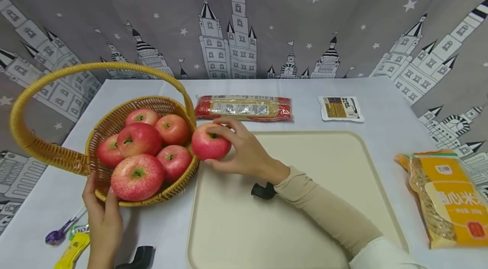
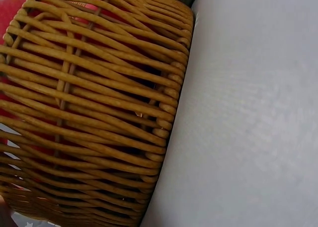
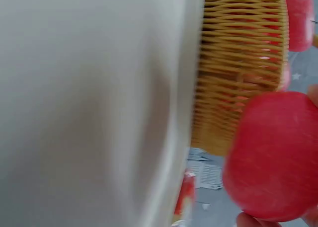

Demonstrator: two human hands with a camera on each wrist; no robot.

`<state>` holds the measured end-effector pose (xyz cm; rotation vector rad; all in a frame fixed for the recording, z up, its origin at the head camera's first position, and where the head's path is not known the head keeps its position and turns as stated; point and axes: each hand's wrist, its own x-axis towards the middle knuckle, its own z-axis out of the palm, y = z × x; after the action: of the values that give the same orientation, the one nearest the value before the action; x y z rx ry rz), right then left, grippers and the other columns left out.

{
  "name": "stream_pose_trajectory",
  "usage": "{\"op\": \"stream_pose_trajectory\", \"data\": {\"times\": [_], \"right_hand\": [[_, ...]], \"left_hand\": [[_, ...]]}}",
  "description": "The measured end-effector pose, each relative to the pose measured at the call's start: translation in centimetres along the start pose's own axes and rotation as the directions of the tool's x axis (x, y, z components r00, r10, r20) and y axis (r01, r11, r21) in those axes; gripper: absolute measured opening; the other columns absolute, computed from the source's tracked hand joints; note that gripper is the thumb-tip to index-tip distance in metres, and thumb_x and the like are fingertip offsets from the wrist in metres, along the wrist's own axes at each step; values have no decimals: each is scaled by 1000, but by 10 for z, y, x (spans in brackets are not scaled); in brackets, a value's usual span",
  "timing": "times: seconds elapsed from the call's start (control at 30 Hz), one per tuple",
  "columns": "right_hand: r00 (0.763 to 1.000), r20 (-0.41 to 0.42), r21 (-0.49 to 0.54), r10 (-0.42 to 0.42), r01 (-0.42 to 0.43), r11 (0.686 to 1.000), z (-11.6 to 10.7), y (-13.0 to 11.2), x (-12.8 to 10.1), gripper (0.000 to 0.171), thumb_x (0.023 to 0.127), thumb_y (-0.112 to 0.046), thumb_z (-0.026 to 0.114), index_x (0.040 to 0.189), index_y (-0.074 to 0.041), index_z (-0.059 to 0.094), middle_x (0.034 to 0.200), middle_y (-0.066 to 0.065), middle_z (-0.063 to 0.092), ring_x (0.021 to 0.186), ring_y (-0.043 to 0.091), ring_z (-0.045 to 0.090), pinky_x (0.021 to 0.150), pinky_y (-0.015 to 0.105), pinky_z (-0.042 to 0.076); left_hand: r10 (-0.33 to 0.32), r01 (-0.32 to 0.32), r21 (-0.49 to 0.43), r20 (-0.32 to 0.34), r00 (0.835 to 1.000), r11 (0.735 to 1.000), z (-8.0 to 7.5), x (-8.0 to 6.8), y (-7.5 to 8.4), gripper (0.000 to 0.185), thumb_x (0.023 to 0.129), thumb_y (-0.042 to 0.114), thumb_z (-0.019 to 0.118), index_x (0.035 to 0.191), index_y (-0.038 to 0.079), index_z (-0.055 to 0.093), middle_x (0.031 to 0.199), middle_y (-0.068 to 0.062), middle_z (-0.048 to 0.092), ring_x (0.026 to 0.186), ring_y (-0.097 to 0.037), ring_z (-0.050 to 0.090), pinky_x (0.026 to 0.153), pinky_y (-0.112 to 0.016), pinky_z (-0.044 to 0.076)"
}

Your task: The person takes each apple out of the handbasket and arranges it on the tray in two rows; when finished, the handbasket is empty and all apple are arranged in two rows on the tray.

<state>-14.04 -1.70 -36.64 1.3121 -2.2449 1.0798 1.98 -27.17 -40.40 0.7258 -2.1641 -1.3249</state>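
My right hand [image 1: 244,148] grips a red apple [image 1: 211,142] just outside the right rim of the wicker basket [image 1: 187,178], over the left edge of the cream tray [image 1: 236,222]. In the right wrist view the apple [image 3: 276,157] hangs clear of the tray surface, close to the basket's woven side [image 3: 238,53]. My left hand [image 1: 103,214] holds the front left rim of the basket, its fingers at the edge and thumb near the large front apple [image 1: 138,177]. Several red apples fill the basket, and its tall handle [image 1: 49,154] arches to the left.
Behind the tray lies a red and yellow packet [image 1: 244,108], with a small white sachet [image 1: 340,109] to its right. An orange bag [image 1: 446,199] stands at the right. A purple lollipop [image 1: 56,236] and yellow wrapped candy [image 1: 72,252] lie beside the left forearm.
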Motion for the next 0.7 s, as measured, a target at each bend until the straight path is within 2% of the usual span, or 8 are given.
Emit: {"op": "stream_pose_trajectory", "data": {"times": [0.17, 0.4, 0.57, 0.63, 0.7], "right_hand": [[991, 127, -86, 50, -39, 995, 2, 16, -12, 51, 70, -44, 70, 115, -25, 55, 123, 1, 47, 113, 13, 45, 83, 27, 49], [962, 261, -105, 83, -57, 993, 9, 22, -14, 57, 71, -40, 73, 121, -23, 50, 126, 3, 43, 113, 16, 43, 88, 28, 47], [945, 324, -191, 40, 24, 981, 4, 16, -8, 75, 73, -50, 68, 135, -23, 36, 130, 7, 41, 116, 19, 43, 95, 33, 42], [945, 327, -204, 3, 67, 977, 2, 9, -3, 77, 75, -52, 65, 138, -22, 33, 131, 9, 41, 118, 21, 42, 98, 34, 40], [947, 316, -175, -51, 111, 978, 1, -1, 4, 73, 78, -51, 62, 138, -19, 34, 132, 9, 42, 120, 20, 43, 100, 33, 39]], "left_hand": [[26, -26, 9, 0, 1000, 1000, -1, -1, 0, 52, 96, 17, 30, 144, 21, 13, 152, -3, 12, 139, -5, 8, 114, -20, 2], [34, -34, -1, -1, 999, 999, -1, -1, 1, 52, 96, 16, 31, 144, 20, 13, 152, -3, 12, 139, -5, 8, 114, -20, 2], [38, -38, 2, -6, 999, 999, -2, -1, 1, 51, 96, 16, 31, 144, 21, 13, 152, -3, 13, 139, -5, 9, 114, -20, 2], [35, -35, 5, -9, 999, 999, -2, -2, 2, 51, 96, 17, 31, 144, 21, 14, 152, -3, 13, 139, -5, 9, 115, -20, 3], [30, -30, 9, -10, 1000, 1000, -2, -2, 2, 51, 96, 17, 31, 144, 21, 14, 152, -3, 12, 140, -6, 9, 115, -21, 3]]}}
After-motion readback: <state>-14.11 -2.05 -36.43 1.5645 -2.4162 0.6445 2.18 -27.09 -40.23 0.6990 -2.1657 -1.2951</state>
